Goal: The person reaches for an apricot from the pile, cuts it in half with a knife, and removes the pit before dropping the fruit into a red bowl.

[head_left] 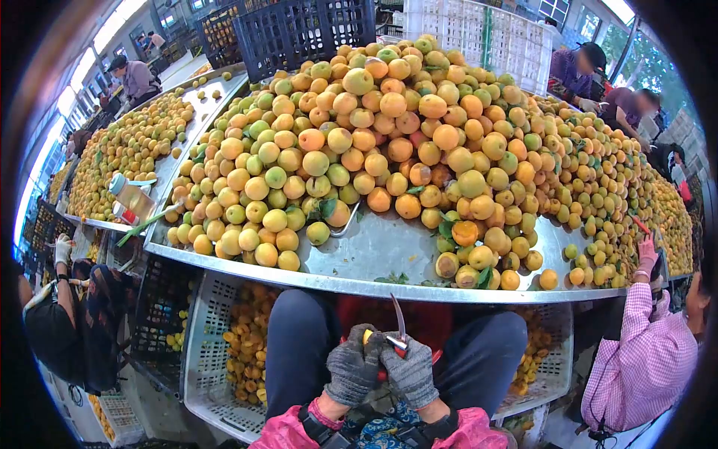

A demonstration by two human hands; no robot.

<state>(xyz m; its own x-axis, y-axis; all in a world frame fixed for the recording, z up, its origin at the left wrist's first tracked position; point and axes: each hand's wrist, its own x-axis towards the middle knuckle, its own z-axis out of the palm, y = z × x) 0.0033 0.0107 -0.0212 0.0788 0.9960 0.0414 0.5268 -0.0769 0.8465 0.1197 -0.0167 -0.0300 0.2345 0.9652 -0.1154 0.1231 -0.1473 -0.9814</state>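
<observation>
While the huge heap of round yellow and orange fruit [389, 135] sits on the shiny metal table [389, 251], the person's two hands are low over the lap, both in fuzzy grey knit gloves. The left hand [351, 368] has its fingers curled tight around one small yellow fruit [367, 337]. The right hand [411, 372] is squeezed around one pair of red-handled clippers [401, 329], with the thin blade pointing up. Two white plastic crates [206, 352] full of holes hold more fruit below. One plastic bottle [131, 198] has a red label, too small to read.
</observation>
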